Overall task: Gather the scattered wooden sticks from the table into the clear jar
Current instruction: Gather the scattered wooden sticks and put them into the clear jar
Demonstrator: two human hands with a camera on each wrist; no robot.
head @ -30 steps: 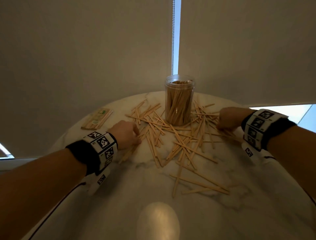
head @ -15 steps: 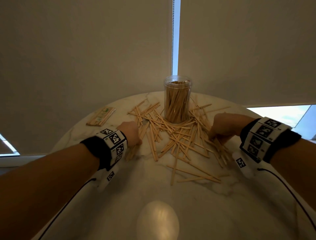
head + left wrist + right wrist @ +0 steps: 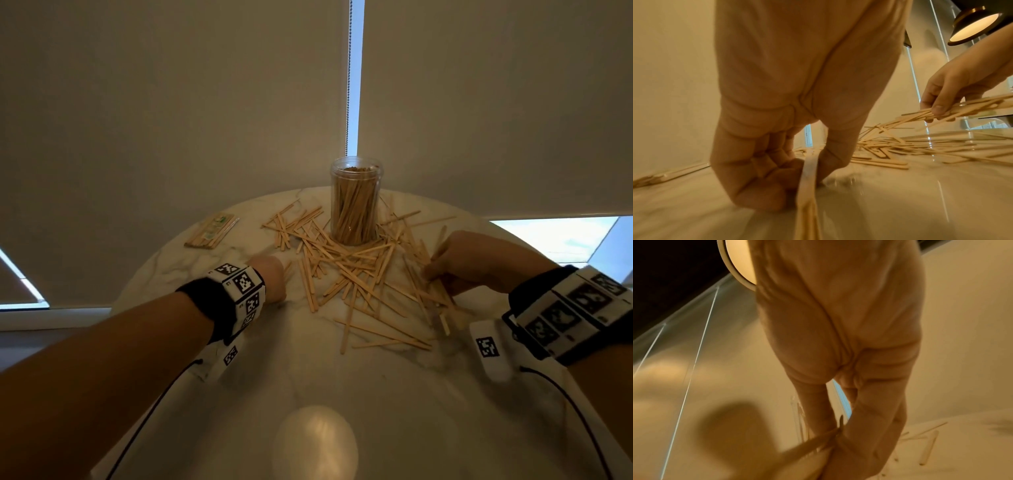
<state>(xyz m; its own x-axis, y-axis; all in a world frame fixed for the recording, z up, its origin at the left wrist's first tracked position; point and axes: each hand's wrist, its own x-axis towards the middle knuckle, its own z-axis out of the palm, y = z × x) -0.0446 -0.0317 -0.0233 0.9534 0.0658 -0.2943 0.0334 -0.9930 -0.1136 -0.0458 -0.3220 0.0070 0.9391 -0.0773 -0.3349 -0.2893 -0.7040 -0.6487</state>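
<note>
A clear jar [image 3: 355,202], packed with upright wooden sticks, stands at the table's far middle. Loose sticks [image 3: 346,270] lie scattered in front of it and to both sides. My left hand [image 3: 270,284] rests on the table at the pile's left edge. Its curled fingers and thumb pinch a few sticks [image 3: 807,181] that trail back toward the wrist. My right hand [image 3: 435,274] is at the pile's right side and grips a bunch of sticks [image 3: 962,110], held just above the table. The right wrist view is blurred, with sticks [image 3: 813,444] between the fingers.
The round marble table [image 3: 308,377] is bare on its near half. A wrapped packet of sticks [image 3: 212,231] lies at the far left. Closed window blinds [image 3: 171,120] hang behind the table, and a lamp [image 3: 974,26] hangs overhead.
My right hand has pulled back toward me, dragging and gathering sticks on the right side. My left hand has shifted slightly nearer, still curled at the pile's left edge.
</note>
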